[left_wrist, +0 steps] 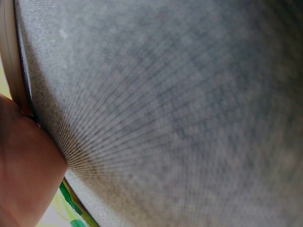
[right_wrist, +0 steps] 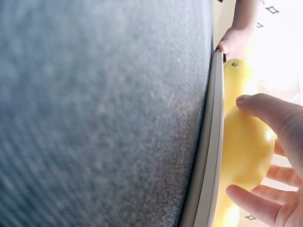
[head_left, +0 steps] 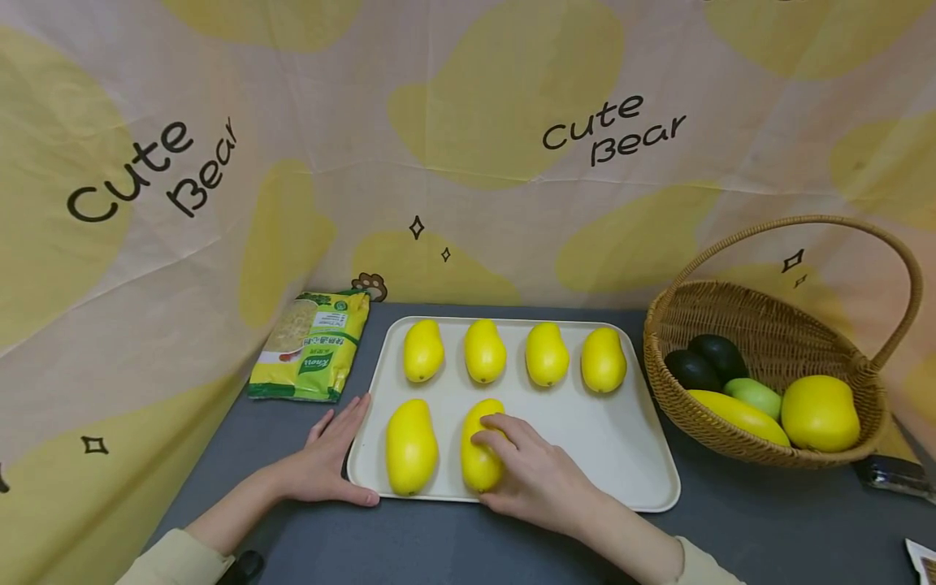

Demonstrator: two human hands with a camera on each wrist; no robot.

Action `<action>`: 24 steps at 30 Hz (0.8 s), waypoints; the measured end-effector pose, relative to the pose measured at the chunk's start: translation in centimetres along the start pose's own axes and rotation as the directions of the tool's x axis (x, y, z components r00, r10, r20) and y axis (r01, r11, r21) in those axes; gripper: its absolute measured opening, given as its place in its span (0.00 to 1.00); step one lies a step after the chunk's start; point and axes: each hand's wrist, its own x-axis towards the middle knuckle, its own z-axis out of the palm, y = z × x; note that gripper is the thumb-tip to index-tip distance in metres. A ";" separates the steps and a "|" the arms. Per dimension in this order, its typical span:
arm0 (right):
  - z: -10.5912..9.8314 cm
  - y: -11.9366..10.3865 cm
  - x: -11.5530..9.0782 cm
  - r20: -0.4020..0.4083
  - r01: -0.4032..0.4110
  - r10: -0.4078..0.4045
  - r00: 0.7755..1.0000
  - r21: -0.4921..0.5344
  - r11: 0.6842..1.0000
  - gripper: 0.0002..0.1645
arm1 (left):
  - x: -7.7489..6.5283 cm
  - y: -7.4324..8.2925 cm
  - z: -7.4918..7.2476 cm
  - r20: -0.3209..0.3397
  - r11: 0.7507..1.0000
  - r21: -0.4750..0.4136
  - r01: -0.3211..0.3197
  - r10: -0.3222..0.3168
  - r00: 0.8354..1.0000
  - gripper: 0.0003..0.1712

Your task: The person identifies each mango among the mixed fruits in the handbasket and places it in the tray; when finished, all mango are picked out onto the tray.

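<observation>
My right hand [head_left: 544, 479] curls its thumb and fingers round a yellow mango [head_left: 477, 473] in the front row of the white tray [head_left: 585, 455]. The right wrist view shows that mango [right_wrist: 246, 146] between thumb and fingers, low over the tray rim. My left hand [head_left: 329, 461] lies spread along the tray's left edge, thumb at the front corner. Another mango [head_left: 411, 447] sits between the two hands. Behind them, a row of several mangoes [head_left: 485, 351] spans the back of the tray. In the left wrist view only part of the left hand [left_wrist: 26, 165] appears.
A wicker basket [head_left: 768, 313] with a tall handle stands right of the tray, holding dark avocados [head_left: 720, 357], a green fruit [head_left: 755, 398] and yellow fruits. A yellow-green food packet [head_left: 314, 345] lies at the back left. A black object [head_left: 895, 474] lies at far right.
</observation>
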 end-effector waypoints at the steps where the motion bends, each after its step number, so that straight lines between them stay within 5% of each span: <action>1: 0.0 -0.1 -0.1 0.001 0.001 -0.001 1.000 0.004 1.000 0.38 | 0.0 0.0 0.0 0.000 1.000 0.004 0.004 -0.004 1.000 0.75; 24: -0.3 -0.2 -0.7 -0.030 -0.007 0.006 1.000 -0.034 0.999 0.36 | 0.1 0.0 -0.1 0.014 1.000 0.007 0.026 -0.026 1.000 0.75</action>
